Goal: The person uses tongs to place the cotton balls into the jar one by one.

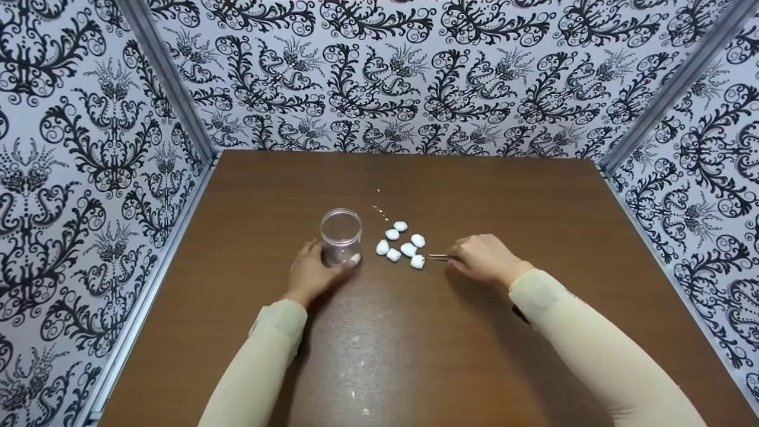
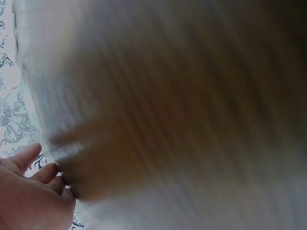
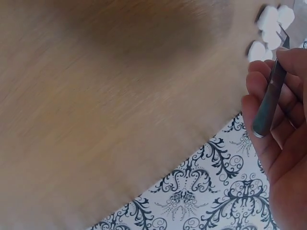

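My left hand [image 1: 314, 273] holds a clear, round jar [image 1: 341, 237] that stands upright with its open top facing up. The thumb lies across the jar's near side and the fingers go round its left. In the left wrist view only part of this hand [image 2: 38, 191] shows, without the jar. Thin metal tweezers [image 1: 437, 257] are gripped in my right hand [image 1: 483, 256], their tips right at the nearest white cotton ball [image 1: 417, 262]. The right wrist view shows the tweezers' handle [image 3: 269, 105] between thumb and fingers. Several more cotton balls [image 1: 393, 255] lie loosely grouped right of the jar.
Small bright specks [image 1: 380, 210] show on the brown table [image 1: 486, 196] behind the cotton balls. Walls [image 1: 379, 77] with a black-and-white scroll pattern enclose the table at the back and both sides, with metal posts [image 1: 172, 77] at the corners.
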`<state>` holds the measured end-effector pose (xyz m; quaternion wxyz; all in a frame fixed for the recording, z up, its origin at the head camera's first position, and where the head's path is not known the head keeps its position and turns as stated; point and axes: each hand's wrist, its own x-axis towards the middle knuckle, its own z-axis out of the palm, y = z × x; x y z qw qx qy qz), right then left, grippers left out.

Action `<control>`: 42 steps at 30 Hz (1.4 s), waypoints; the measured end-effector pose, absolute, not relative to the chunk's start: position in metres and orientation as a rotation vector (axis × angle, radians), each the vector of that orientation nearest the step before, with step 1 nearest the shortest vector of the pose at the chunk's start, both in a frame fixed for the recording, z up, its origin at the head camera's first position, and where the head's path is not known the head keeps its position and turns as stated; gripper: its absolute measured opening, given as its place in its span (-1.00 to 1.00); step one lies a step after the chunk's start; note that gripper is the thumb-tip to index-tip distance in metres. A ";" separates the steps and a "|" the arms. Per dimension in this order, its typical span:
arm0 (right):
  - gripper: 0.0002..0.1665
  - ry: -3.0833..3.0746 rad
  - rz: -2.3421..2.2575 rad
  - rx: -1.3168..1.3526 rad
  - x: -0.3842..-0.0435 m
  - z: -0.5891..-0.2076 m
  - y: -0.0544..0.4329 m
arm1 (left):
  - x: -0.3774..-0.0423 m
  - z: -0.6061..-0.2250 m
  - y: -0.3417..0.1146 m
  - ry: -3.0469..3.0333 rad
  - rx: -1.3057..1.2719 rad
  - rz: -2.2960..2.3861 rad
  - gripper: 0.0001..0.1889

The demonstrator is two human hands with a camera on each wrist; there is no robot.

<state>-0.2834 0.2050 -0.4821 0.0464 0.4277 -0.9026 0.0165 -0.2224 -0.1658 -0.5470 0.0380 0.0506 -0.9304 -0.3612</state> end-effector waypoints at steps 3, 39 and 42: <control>-0.89 -2.742 0.053 1.308 -0.283 -0.483 0.203 | -0.222 -0.547 -0.166 -2.852 0.157 -1.108 0.01; -0.84 -2.634 0.020 1.449 -0.279 -0.486 0.196 | -0.222 -0.547 -0.165 -2.844 0.157 -1.106 -0.02; -0.84 -2.632 0.017 1.453 -0.280 -0.487 0.196 | -0.222 -0.548 -0.165 -2.852 0.159 -1.106 -0.01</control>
